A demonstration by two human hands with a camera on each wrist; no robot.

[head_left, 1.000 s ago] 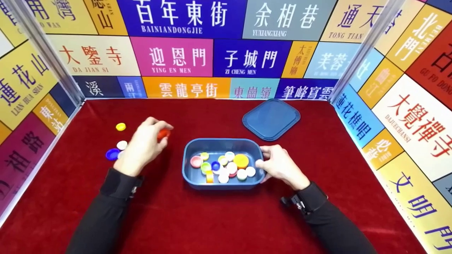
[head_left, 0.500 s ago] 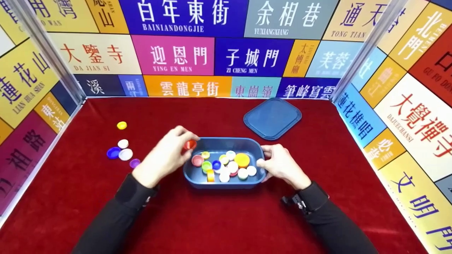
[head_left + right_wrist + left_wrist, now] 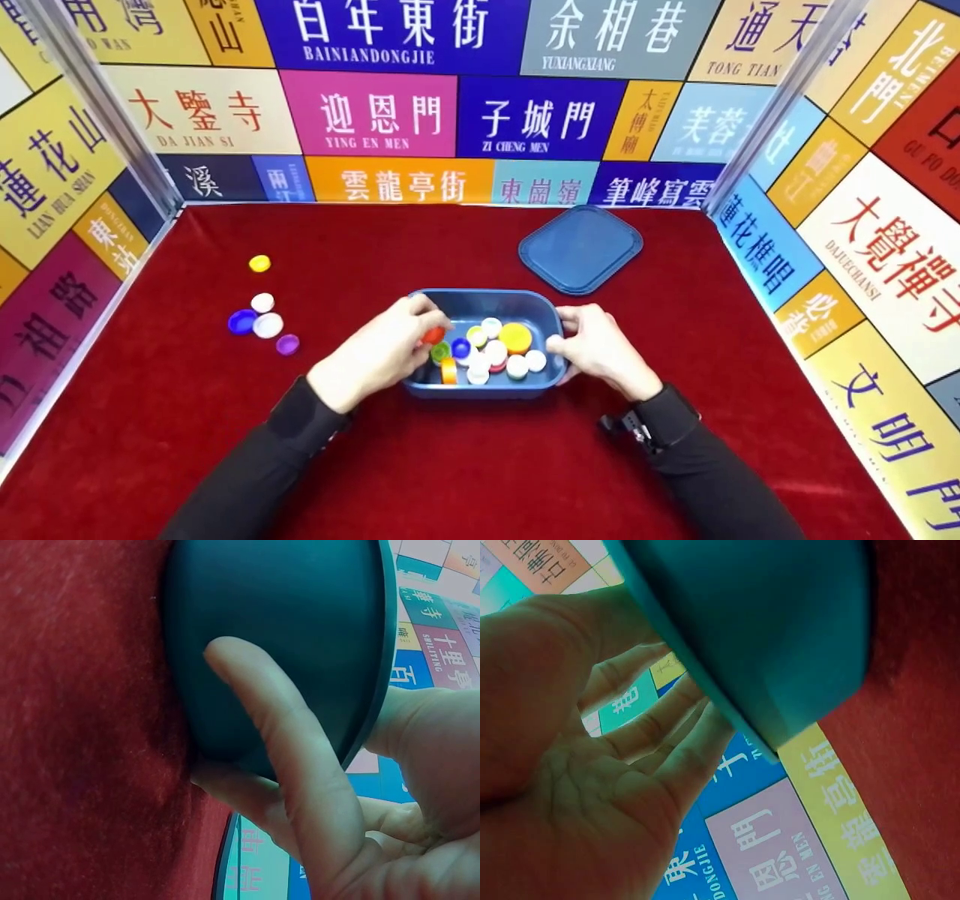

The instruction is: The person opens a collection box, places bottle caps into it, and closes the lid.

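Observation:
A blue rectangular box (image 3: 480,391) holds several plastic bottle caps in white, yellow, blue, green and orange. My left hand (image 3: 382,345) reaches over its left end and pinches a red bottle cap (image 3: 433,335) inside the walls, above the other caps. In the left wrist view the box wall hides that hand's fingertips. My right hand (image 3: 600,346) grips the right end of the box, thumb at the rim and fingers against the outer wall. The right wrist view shows a finger (image 3: 262,697) lying along the outside of the box.
On the red cloth to the left lie a yellow cap (image 3: 259,263), a blue cap (image 3: 241,322), a purple cap (image 3: 287,344) and two white ones. A blue lid (image 3: 581,249) lies behind the box. Printed panels (image 3: 375,112) enclose the back and sides.
My left hand has carried the red cap rightward from beside the box to inside it, uncovering the purple cap on the cloth. My right hand has stayed at the box's right end.

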